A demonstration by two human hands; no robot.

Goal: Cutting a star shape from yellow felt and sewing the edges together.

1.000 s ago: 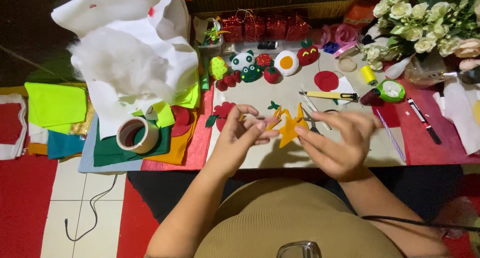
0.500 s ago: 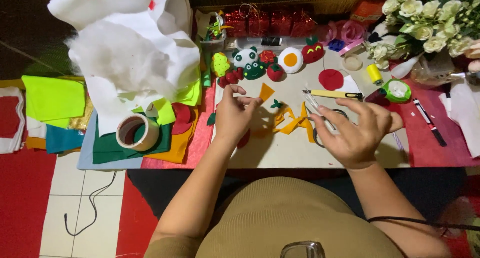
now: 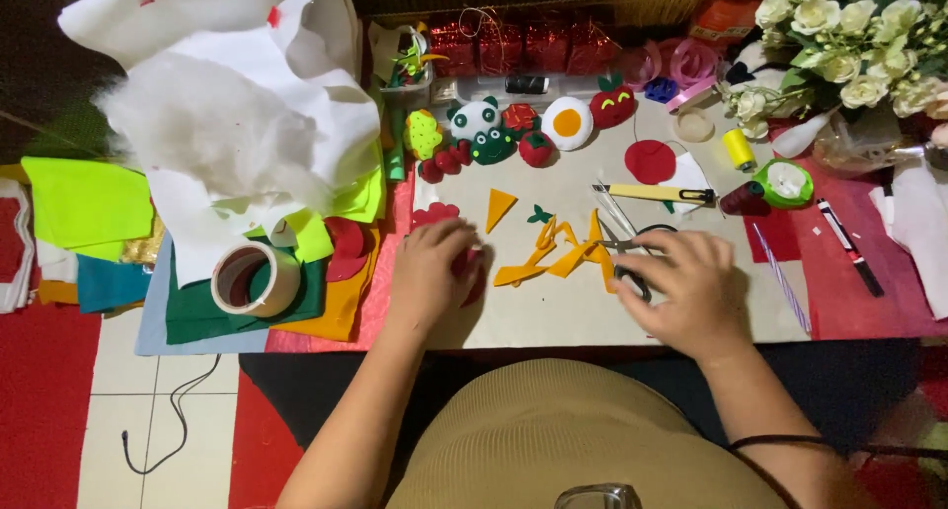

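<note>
The orange felt scraps (image 3: 558,255) lie on the pale work board (image 3: 553,316), just left of the scissors (image 3: 624,247) — thin, flat offcuts with jagged, hooked edges, and a cleaner orange triangle (image 3: 499,208) sits apart at about eleven o'clock from them. The scissors have grey blades and dark loops, and they rest on the board with the blades pointing toward twelve o'clock.

The right hand (image 3: 691,292) lies over the scissor handles with its fingers curled around the loops, gripping them. The left hand (image 3: 434,272) rests palm down at nine o'clock from the scraps, fingers bent over a red felt piece (image 3: 472,272); whether it pinches the piece or only presses on it I cannot tell.

Half a second ago the left hand was raised higher toward the row of stuffed shapes and the right hand held the scissors up off the board; now both have dropped toward the near edge, and the scraps lie free between them.

A roll of tape (image 3: 255,278) stands on stacked felt sheets (image 3: 237,312) at nine o'clock — soft, matte layers of green, orange and blue. White fluffy stuffing (image 3: 197,124) is heaped at ten o'clock. Small padded felt figures (image 3: 513,129) line the far edge of the board.
</note>
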